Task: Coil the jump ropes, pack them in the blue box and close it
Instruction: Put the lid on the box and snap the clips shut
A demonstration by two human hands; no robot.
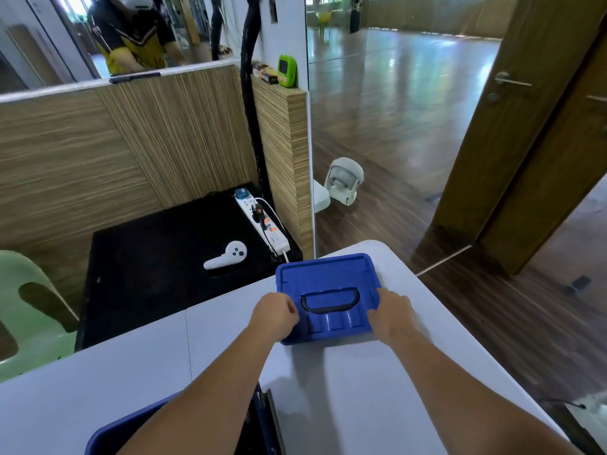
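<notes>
While the pale green plastic chair [29,310] stands well to the left of the blue plastic lid [323,274], a white handheld controller [226,256] lies on a black platform nearer the lid's left side. A white power strip [262,224] with plugs in it runs just behind the lid's far left corner.

The open blue plastic box [131,428] sits on the white surface [345,389] nearer the person than the lid and to its left. The left forearm crosses over it. Something dark shows inside, but whether it is the jump ropes cannot be told.

The left hand [274,311] has its grip closed on the lid's left edge, fingers curled over the rim. The lid lies flat, top up, at the far corner of the surface, its black carrying handle [330,300] folded down between the two hands. Whether the lid rests on the surface or is just lifted cannot be told. The right hand [392,311] grips the lid's right edge in the same way.

Beyond the lid and slightly to its right, a small white fan [343,180] stands on the wooden floor, and a brown wooden door [525,126] stands open far to the lid's right.
</notes>
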